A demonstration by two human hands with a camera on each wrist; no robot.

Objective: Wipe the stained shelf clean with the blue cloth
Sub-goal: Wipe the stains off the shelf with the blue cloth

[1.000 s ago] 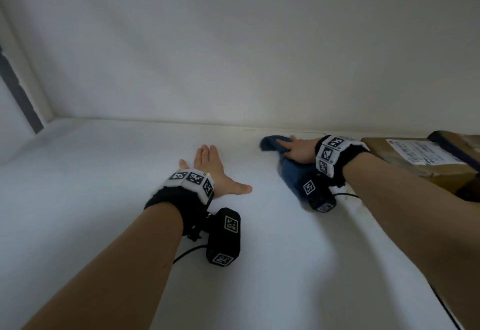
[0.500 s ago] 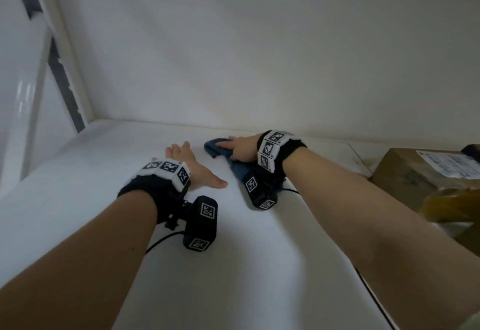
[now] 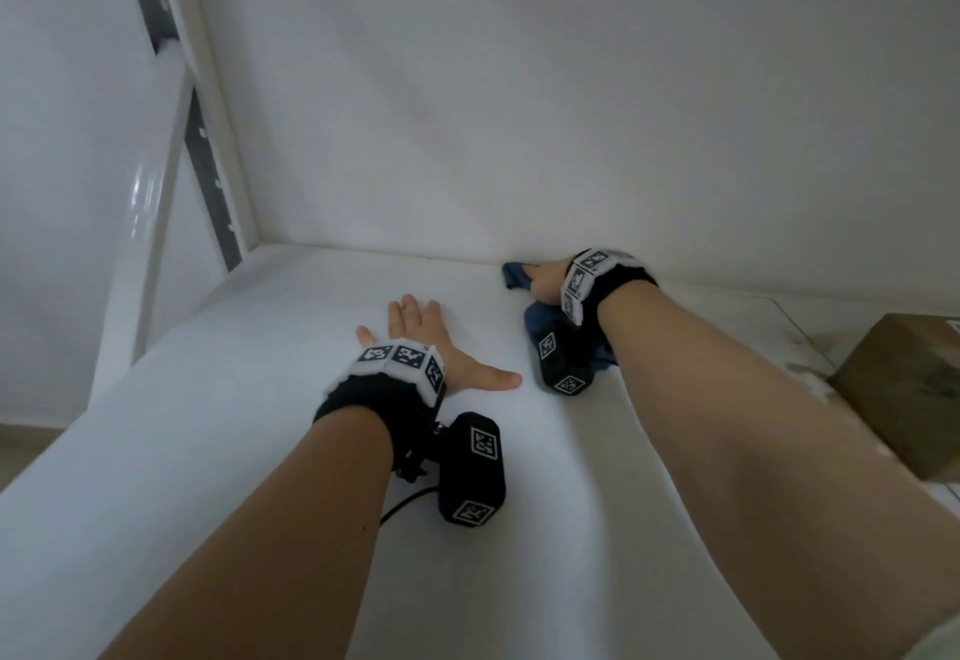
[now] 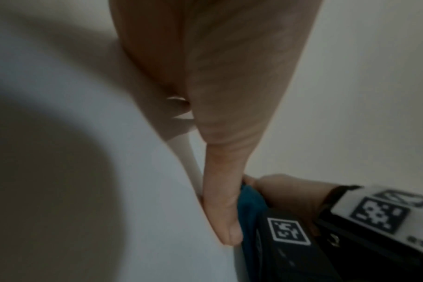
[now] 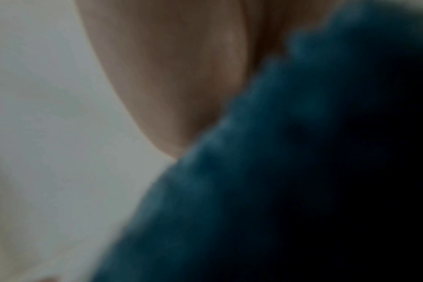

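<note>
My left hand (image 3: 421, 327) lies flat on the white shelf (image 3: 260, 425), fingers straight and thumb spread to the right. To its right my right hand (image 3: 545, 283) holds the bunched blue cloth (image 3: 535, 319) down against the shelf where it meets the back wall, fingers bent over it. One corner of the cloth pokes out left of the fingertips. In the left wrist view the blue cloth (image 4: 249, 206) sits just past my left thumb, under my right hand (image 4: 283, 192). The right wrist view is blurred: blue cloth (image 5: 278, 171) beside my palm.
A brown cardboard box (image 3: 904, 389) stands on the shelf at the far right. Whitish smears (image 3: 810, 379) mark the shelf just left of it. A white upright with a grey slotted rail (image 3: 208, 150) bounds the shelf on the left. The white back wall (image 3: 519, 114) rises behind.
My right hand slid the cloth left, away from the box, then back against the wall. My left hand stayed flat on the shelf. My head turned left.
</note>
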